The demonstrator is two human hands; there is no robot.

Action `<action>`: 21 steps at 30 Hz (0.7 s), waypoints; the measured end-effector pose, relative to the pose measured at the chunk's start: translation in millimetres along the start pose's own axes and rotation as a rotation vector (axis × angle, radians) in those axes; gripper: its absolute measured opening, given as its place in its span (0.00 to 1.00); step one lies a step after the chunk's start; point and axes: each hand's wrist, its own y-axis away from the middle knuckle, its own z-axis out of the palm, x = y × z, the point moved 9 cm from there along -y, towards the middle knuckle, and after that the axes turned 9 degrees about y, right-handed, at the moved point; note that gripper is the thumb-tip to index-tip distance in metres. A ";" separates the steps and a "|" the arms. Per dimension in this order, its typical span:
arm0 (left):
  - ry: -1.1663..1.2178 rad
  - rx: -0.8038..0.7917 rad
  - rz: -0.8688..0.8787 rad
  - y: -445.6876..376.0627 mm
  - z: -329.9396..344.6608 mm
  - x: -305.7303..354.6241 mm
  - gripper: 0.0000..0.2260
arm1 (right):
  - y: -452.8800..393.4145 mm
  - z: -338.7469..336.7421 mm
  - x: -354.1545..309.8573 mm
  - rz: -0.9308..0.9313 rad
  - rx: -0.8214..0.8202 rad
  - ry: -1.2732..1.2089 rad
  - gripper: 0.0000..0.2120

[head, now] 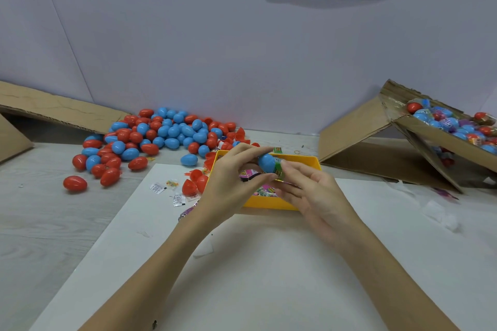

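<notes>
Both hands meet over a yellow tray [309, 161] at the table's middle. My left hand [231, 183] pinches a blue plastic egg [266, 162] between thumb and fingers. A green printed wrapper [280, 166] covers the egg's right end, and my right hand [312, 191] holds that end with its fingertips. More printed wrappers [265, 191] lie in the tray under my hands, partly hidden.
A big heap of red and blue eggs [161, 134] spreads across the back left. A tilted cardboard box [435, 137] at the right holds wrapped eggs. Another cardboard flap [53, 110] lies at far left. Small sachets [166, 188] and red egg halves [195, 183] sit left of the tray.
</notes>
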 end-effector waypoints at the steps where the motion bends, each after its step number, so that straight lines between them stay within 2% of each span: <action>1: -0.036 -0.020 0.012 0.0 1.4 0.7 0.24 | 0.8 1.8 1.6 0.028 -0.013 -0.045 0.15; 3: -0.080 -0.063 0.031 0.3 4.8 1.5 0.26 | 2.0 3.1 3.6 0.060 -0.013 -0.118 0.14; 6: -0.130 -0.123 0.095 1.5 13.3 6.7 0.28 | 3.5 3.9 6.1 0.095 -0.001 -0.201 0.17; 9: -0.129 -0.085 0.113 1.7 12.8 8.6 0.29 | 3.4 7.2 9.7 0.147 -0.010 -0.287 0.17; 12: -0.104 -0.030 0.140 1.1 8.1 11.0 0.25 | 4.4 12.6 12.0 0.203 -0.031 -0.346 0.17; 19: -0.111 -0.061 0.218 3.9 13.8 15.4 0.21 | 11.5 28.1 20.8 0.337 -0.109 -0.470 0.25; 21: -0.108 -0.050 0.229 4.5 15.1 16.3 0.19 | 12.9 31.1 23.7 0.366 -0.122 -0.498 0.23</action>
